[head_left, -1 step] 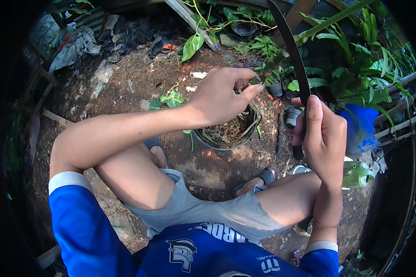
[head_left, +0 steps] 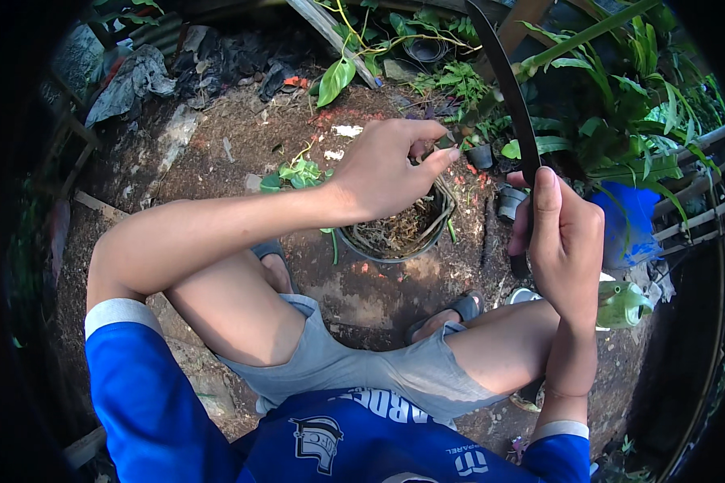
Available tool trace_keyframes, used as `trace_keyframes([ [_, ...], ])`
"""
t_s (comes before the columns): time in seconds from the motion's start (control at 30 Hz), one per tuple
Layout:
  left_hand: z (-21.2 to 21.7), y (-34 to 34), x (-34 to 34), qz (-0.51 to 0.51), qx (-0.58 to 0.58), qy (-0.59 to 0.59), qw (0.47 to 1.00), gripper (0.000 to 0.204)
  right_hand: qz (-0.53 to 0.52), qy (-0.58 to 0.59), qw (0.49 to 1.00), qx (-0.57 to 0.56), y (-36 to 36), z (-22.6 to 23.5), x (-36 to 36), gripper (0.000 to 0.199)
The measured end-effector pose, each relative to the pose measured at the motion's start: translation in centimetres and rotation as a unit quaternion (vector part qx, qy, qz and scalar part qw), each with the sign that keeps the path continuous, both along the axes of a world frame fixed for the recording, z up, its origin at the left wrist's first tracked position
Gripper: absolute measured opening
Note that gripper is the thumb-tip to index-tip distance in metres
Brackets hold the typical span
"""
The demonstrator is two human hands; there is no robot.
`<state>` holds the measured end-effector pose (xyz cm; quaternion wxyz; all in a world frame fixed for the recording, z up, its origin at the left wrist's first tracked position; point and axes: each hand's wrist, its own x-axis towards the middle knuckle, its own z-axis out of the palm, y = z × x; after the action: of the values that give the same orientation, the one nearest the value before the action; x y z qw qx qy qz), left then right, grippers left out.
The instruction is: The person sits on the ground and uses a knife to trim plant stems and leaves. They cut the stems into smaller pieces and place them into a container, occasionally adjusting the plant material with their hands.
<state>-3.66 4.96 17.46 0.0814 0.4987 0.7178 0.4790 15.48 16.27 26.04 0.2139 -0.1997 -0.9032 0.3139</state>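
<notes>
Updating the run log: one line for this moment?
left hand: pinching thin green stem over round black pot | right hand: gripping long dark curved blade, upright

Long blade point(head_left: 507, 88) tip cut off at top edge; handle hidden inside right hand point(head_left: 564, 241). Stem piece point(head_left: 445, 142) pinched by left hand point(head_left: 383, 169) too small to identify.

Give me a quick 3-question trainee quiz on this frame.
1. True or false: the right hand grips a long dark blade.
2. What does the left hand pinch? A) a stem B) a sandal C) a cloth
3. What sits on the ground below the left hand?

Key: 1. true. 2. A. 3. A round pot full of dry roots.
</notes>
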Motion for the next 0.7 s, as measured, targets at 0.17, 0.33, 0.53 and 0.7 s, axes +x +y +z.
trace_keyframes([
  [0.17, -0.1, -0.3, 1.1, 0.016, -0.041, -0.027, 0.999, 0.040, -0.006, -0.023, 0.999, -0.026, 0.2, 0.2, 0.2, 0.043],
  [0.33, -0.5, 0.1, 1.3, -0.050, -0.046, -0.114, 0.991, 0.037, 0.007, -0.033, 0.999, 0.031, 0.4, 0.3, 0.4, 0.050],
  [0.53, -0.8, 0.3, 1.3, -0.081, 0.034, -0.118, 0.989, 0.031, -0.009, -0.037, 0.999, -0.008, 0.3, 1.1, 0.9, 0.043],
  [0.7, -0.4, -0.2, 2.0, -0.011, 0.010, -0.080, 0.997, 0.029, -0.017, -0.046, 0.999, -0.021, 0.8, 1.1, 0.8, 0.045],
])
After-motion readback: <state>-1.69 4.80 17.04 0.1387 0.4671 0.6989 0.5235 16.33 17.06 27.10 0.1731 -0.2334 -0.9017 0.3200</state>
